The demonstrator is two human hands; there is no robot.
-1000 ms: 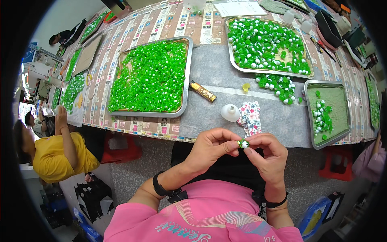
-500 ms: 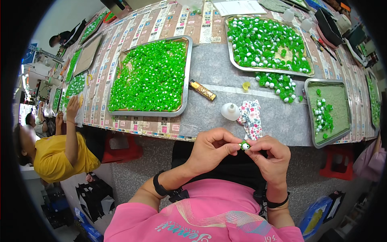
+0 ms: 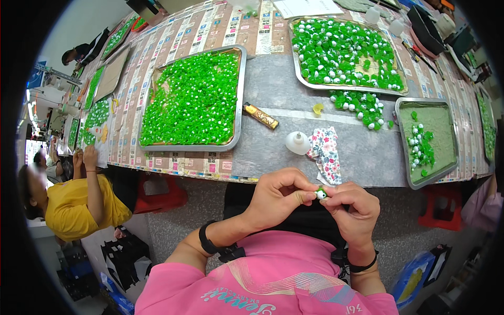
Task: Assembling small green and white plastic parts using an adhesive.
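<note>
Head view. The person's left hand (image 3: 278, 197) and right hand (image 3: 353, 207) meet just below the near edge of the long grey table (image 3: 273, 105), above the lap. Both hands are closed in a fingertip pinch on one small green-and-white bead piece (image 3: 321, 193), which sits between the two thumbs and forefingers. On the table beyond the hands lie a folded floral cloth (image 3: 325, 152) and, just beside it, a white cone-shaped cap (image 3: 297, 142). Farther back rests a rectangular metal tray heaped with green pieces (image 3: 195, 100), and near its right edge lies a small brown-and-gold lighter (image 3: 261, 115). At right, a shallow metal tray with a few green pieces (image 3: 428, 139) sits at the table's edge.
</note>
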